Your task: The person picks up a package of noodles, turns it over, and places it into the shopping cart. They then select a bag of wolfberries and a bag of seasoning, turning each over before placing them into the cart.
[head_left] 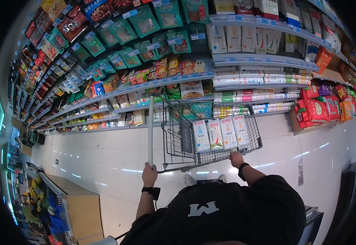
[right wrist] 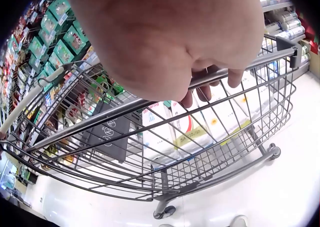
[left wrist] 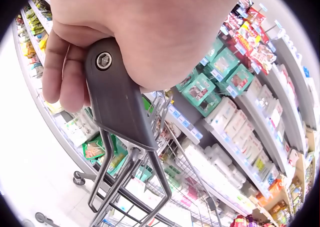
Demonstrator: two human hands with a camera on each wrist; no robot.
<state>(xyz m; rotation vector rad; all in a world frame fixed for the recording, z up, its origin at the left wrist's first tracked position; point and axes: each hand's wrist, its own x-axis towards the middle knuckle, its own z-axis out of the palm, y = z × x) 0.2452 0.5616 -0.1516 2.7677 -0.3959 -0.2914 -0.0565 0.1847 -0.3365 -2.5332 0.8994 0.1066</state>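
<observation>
My left hand [head_left: 149, 173] grips the near end of the pale handle [head_left: 151, 130] of a wire shopping cart [head_left: 174, 165]. In the left wrist view, the fingers [left wrist: 74, 81] hang curled beside the dark end bracket [left wrist: 117, 94]. On the near side of the basket, my right hand [head_left: 236, 158] holds the top rail [right wrist: 107, 114], its fingertips hooked over the bar. Several white packs of dried noodles [head_left: 201, 136] stand side by side in the basket, one of them with green [head_left: 215, 134] on it. A dark panel with symbols [right wrist: 107, 132] hangs by the handle end.
Long shelves [head_left: 186, 77] of packaged food run along the far side of the cart. Red bags [head_left: 314, 110] are piled on a low stand at the right. A wooden-sided display [head_left: 82, 212] stands at the lower left. Shiny tiled floor [head_left: 116, 153] surrounds the cart.
</observation>
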